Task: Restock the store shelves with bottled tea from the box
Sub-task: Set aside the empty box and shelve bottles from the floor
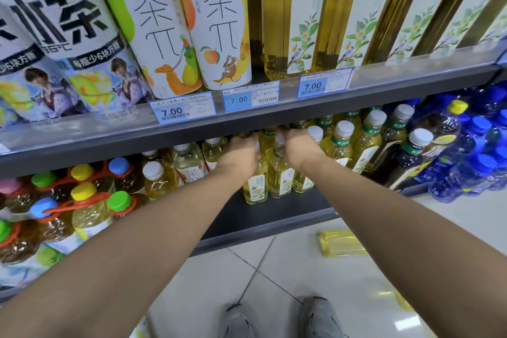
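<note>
Both hands, left hand (242,149) & right hand (297,145), fingers curled round tea bottles (279,173) w/ neighbours (340,143) touching the fingers, so prob a knock topples them.

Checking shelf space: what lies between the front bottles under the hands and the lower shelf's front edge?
In the head view, only bare dark shelf lies between the front tea bottles and the edge; both hands, left hand and right hand, grip bottle tops.

Under the upper shelf (247,118), the left hand (242,152) and right hand (297,145) each clasp a tea bottle (279,175) top.
</note>
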A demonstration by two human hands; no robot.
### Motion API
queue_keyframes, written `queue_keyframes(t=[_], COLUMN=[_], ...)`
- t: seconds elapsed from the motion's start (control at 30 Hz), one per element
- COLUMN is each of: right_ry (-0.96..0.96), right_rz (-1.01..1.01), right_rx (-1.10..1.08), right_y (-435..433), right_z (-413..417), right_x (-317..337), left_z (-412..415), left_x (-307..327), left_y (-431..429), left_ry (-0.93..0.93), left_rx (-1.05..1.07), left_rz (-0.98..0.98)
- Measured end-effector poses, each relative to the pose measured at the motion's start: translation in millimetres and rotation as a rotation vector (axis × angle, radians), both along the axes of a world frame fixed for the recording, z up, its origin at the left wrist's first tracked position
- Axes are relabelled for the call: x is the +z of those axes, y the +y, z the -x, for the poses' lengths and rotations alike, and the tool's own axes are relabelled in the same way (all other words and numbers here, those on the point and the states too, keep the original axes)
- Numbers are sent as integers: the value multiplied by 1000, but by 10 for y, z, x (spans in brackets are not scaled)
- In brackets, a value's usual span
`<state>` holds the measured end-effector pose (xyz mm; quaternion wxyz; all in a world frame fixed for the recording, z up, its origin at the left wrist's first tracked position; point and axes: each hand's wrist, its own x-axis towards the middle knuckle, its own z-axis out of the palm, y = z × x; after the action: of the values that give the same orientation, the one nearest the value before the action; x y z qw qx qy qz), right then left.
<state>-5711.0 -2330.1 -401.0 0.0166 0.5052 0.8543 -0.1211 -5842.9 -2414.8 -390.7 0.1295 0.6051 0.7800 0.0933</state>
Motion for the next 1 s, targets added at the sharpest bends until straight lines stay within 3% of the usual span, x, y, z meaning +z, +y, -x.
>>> queue_keyframes(t=[0.2, 0.43, 0.73, 1.0], right_ry=[62, -25, -124, -116], right_rz=[45, 48, 106, 235], right_rx=[4, 16, -200, -525], right_y=[-101, -430, -1301, -1873], right_z=[-114, -775, -2530, -4273], right_x=[62, 703, 1198, 613], left_z=[-12, -464, -2045, -3517], left_x=[-14, 267, 764, 87], left_y=[-35, -416, -724, -705], left_ry=[42, 332, 231, 82], left_rx=[-20, -116, -493, -724], left_rz=[16, 35, 112, 214])
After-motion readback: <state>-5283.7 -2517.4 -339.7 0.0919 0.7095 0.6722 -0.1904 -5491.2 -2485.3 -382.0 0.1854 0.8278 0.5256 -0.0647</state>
